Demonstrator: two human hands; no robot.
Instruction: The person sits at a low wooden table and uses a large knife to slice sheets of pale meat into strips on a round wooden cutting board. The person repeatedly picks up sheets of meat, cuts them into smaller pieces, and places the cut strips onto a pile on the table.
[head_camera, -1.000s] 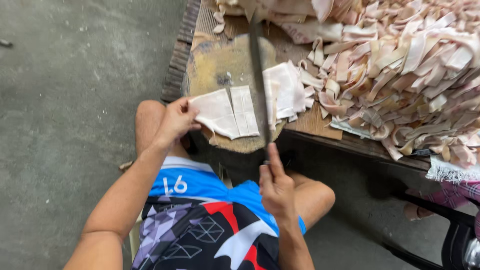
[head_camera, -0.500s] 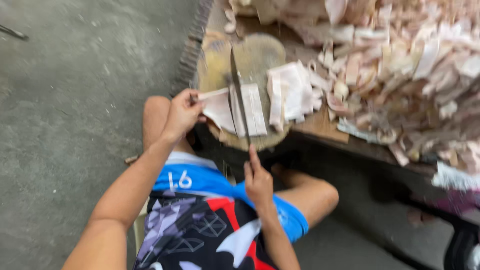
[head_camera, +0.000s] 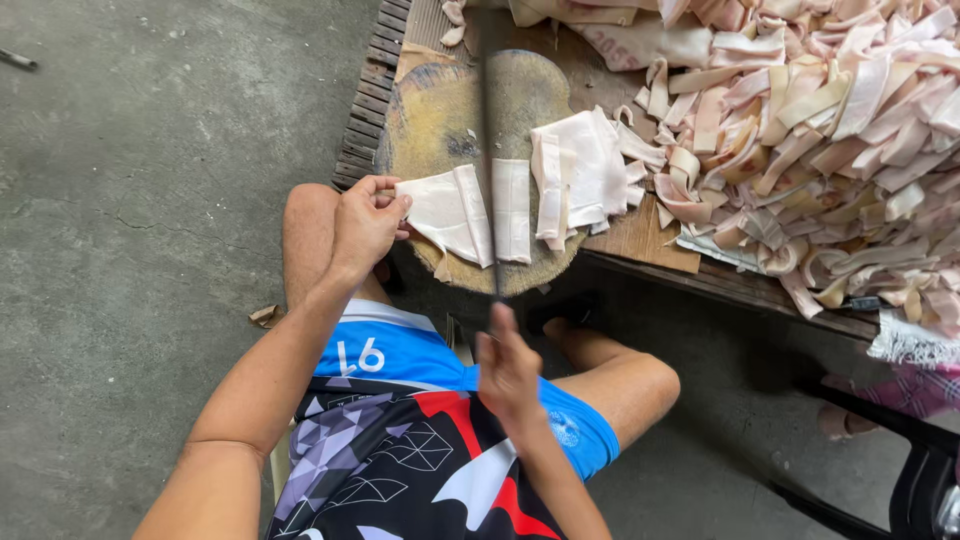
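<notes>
The right hand is closed on the handle of a long knife, blade on the pale sheet that the left hand pinches flat on the round chopping block. Mid-slicing, I judge; the next strip needs the fingers kept left of the blade. Cut strips pile far right.

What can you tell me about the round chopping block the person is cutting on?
The round chopping block looks like a thick wooden slab, its yellow-brown top worn and darkly stained toward the middle. It sits flat at the near edge of a wooden platform, in front of the person's knees. Pale flat sheets and cut strips lie across its near half. The left hand pins the sheet at the block's left rim, and the long knife, held by the right hand, stands edge-down over it.
</notes>
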